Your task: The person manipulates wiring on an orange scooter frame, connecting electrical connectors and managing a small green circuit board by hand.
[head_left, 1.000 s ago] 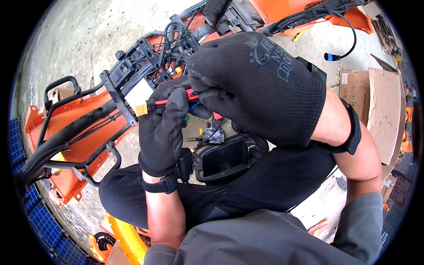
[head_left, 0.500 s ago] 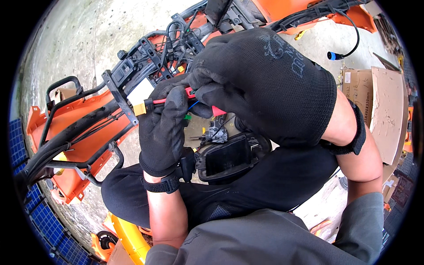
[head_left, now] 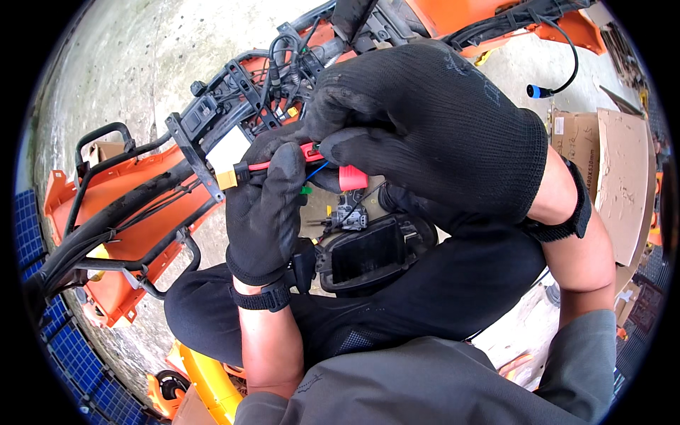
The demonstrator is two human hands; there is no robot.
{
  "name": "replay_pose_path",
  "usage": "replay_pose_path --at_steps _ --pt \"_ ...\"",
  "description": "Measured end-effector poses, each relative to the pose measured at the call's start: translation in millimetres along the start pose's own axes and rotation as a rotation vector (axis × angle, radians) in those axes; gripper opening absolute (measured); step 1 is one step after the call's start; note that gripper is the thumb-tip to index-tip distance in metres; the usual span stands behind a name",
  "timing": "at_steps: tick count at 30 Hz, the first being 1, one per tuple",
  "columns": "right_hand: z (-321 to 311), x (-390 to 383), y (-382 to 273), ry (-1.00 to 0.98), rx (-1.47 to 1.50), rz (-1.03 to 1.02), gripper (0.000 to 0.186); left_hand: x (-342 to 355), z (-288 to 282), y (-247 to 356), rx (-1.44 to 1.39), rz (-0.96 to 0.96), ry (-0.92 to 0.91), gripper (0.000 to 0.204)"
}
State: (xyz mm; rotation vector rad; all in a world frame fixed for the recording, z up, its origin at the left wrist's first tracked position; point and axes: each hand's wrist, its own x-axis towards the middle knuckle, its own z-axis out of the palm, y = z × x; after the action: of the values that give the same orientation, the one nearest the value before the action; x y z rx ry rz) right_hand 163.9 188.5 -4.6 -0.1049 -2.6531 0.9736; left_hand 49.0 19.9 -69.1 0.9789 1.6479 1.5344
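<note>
Both my hands wear black knit gloves and meet over my lap. My left hand pinches a red cable between thumb and fingers. A yellow connector with a black collar sticks out to the left of that hand. My right hand is closed at the cable's other end, on a red piece beside the left thumb; its fingertips partly hide this piece. A thin blue wire runs below it. A wider red sleeve-like piece shows under the right hand, and I cannot tell how it is held.
Beyond my hands lies a black vehicle frame with wiring and orange panels. A grey power tool and a black oval housing lie by my legs. Cardboard boxes stand at right; a blue-tipped cable hangs at upper right.
My right hand has turned and shifted slightly, so more of the wider red piece and the blue wire shows. The left hand keeps its pinch on the red cable.
</note>
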Motion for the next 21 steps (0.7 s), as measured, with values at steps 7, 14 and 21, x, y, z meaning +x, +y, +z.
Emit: replay_pose_path --at_steps 7,14,21 --pt "2.8 -1.3 3.9 0.035 -0.021 -0.071 0.018 -0.2 -0.8 -1.1 0.037 0.019 -0.010 0.036" --pt "-0.1 0.5 1.3 0.012 -0.024 -0.071 0.022 -1.9 -3.1 -1.3 0.138 0.033 -0.004 0.039" --pt "3.5 -0.2 1.4 0.033 -0.054 -0.062 0.017 -8.6 -9.5 -2.2 0.321 0.061 0.001 0.043"
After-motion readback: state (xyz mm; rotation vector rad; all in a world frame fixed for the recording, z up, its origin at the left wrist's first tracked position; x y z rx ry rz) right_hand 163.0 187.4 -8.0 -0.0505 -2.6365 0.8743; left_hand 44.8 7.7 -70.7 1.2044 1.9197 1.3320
